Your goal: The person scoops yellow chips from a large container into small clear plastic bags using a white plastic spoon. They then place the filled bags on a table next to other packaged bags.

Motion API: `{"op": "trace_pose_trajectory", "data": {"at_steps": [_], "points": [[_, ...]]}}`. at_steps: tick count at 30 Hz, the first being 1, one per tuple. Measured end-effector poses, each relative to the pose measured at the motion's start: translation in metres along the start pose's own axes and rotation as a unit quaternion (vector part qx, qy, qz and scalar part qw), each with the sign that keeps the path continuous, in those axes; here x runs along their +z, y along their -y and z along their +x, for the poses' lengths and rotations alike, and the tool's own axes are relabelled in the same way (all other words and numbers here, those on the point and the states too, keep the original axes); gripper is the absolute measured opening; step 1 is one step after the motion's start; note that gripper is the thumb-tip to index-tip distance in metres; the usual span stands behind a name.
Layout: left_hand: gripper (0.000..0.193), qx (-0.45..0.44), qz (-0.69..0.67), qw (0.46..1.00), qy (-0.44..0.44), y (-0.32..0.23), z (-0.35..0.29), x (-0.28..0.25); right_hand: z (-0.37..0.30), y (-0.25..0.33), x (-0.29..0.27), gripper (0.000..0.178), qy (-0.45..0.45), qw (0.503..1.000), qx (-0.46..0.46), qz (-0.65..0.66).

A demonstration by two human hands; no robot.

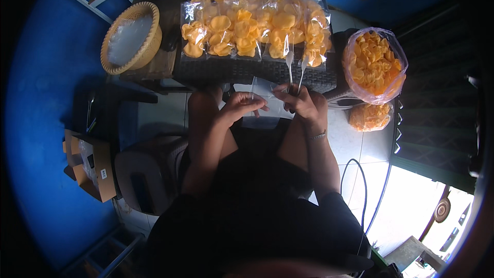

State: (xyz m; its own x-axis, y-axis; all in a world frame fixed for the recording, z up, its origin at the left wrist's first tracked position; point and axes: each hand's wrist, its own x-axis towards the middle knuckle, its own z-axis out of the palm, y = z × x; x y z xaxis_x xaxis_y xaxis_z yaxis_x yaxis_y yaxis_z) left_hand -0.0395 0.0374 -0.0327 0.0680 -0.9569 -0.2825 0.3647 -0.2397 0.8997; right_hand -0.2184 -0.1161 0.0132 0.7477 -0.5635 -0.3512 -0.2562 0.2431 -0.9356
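Above my lap, my left hand (244, 107) pinches the edge of an empty clear plastic bag (262, 85) between thumb and fingers. My right hand (302, 104) is wrapped round a pair of metal tongs (291, 71), whose two tips point away from me toward the table. The thumb and index finger of that hand also reach to the bag's right side; whether they grip it, I cannot make out. Just beyond my hands, several clear packets of round orange crackers (246, 32) lie in rows on a dark woven table (221, 65).
A large see-through bag of loose crackers (374, 64) stands open at the right, above another cracker bag (369, 117). At the left sits a woven basket (150, 47) with clear bags (128, 42). A plastic chair (146, 175), cardboard box (104, 172) and cable (366, 190) surround me.
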Motion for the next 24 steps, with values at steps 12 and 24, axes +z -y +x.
{"op": "trace_pose_trajectory", "data": {"at_steps": [12,24], "points": [[0.018,0.062,0.021,0.979,-0.194,0.018,0.005,-0.005,0.014,-0.023,-0.001,0.030,-0.105,0.986,-0.064,0.115],[0.029,0.103,0.045,0.984,-0.136,0.009,0.007,0.002,0.009,-0.013,0.006,0.031,-0.023,0.998,-0.053,-0.005]]}}
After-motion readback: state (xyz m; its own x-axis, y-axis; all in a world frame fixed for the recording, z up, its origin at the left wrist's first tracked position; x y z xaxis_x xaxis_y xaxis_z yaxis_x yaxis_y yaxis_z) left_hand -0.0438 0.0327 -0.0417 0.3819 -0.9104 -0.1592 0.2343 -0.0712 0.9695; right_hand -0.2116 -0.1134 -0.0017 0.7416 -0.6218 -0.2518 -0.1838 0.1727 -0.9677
